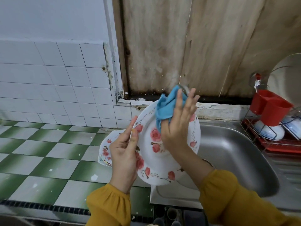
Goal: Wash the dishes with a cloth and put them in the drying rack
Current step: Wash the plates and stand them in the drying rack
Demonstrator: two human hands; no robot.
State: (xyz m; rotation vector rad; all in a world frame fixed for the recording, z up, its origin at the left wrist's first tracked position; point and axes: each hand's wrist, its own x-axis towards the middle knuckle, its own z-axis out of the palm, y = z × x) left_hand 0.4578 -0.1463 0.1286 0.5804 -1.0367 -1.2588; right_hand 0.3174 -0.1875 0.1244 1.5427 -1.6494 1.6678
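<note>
Wiping step, head view: plate (162, 168) gripped at its left rim by left hand (123, 154), tilted over sink (236, 152); cloth (166, 105) pressed flat on it under straight-fingered right hand (177, 128) (second plate (105, 149) on counter). Likely next: carry right into drying rack (276, 144)

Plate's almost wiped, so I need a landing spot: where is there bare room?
Green-and-white counter is bare left of the resting plate. The sink basin lies open right of the held plate. Crowded: the red drying rack, with bowls and a red holder.
</note>
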